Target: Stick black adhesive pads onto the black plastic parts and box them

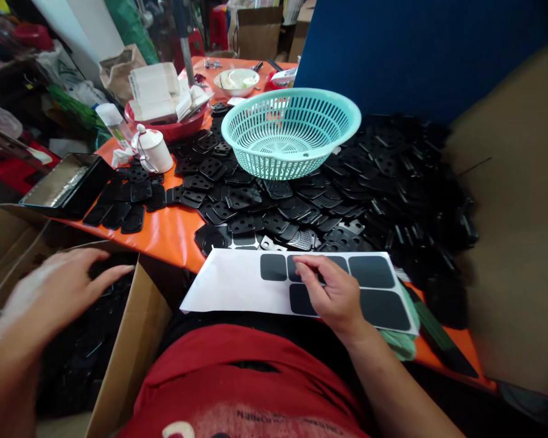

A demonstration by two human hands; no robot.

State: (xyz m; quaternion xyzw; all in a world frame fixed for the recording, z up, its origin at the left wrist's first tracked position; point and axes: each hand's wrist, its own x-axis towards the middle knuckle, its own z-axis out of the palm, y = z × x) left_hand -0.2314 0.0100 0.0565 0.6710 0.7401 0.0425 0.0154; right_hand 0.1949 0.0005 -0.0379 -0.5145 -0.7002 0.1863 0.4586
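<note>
At the table's near edge lies a white backing sheet (228, 280) carrying several dark rounded-corner stickers (371, 271). My right hand (331, 289) is above its middle, thumb and forefinger pinched together near the upper row; whatever may be between them is too small to make out. Over the open cardboard box (132, 322) at the left is my left hand (61, 286), slightly blurred, with thumb and fingers apart and nothing in them. Dark pieces partly show inside that box. Beyond the sheet, black pedal-shaped pads (242, 198), some with holes, lie heaped on the table.
A mint-green plastic basket (296, 155) rests on the pads. Farther left are a white lidded mug (154, 152), a red basin (178, 129) with cartons and a black open box (73, 185). A cardboard panel (516, 213) borders the right; the tablecloth (167, 237) is orange.
</note>
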